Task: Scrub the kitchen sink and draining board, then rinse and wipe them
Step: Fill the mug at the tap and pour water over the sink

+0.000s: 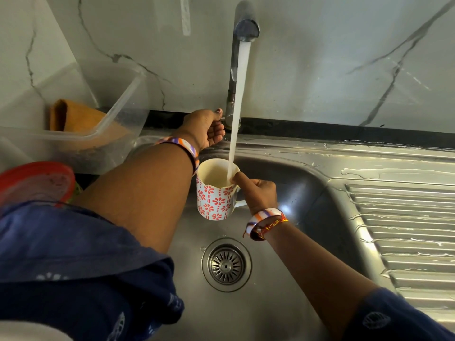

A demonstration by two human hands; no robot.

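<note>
While water runs from the one tap (242,28) in a white stream, we see a single steel sink (283,286) below us, its basin wet and shiny, with one round strainer drain (226,265) in the floor and one ribbed draining board (406,232) streaked with water to its right. Over the basin our right hand (258,193) grasps the handle of one white mug (214,190) patterned with red flowers, thumb on the rim, the stream falling into it. Our left hand (205,129) pinches the tap's lever at the base. One bangle circles each wrist. At the left sit one clear plastic tub (118,114) holding an orange cloth (76,116), and one red lid (37,180). We read no writing anywhere
</note>
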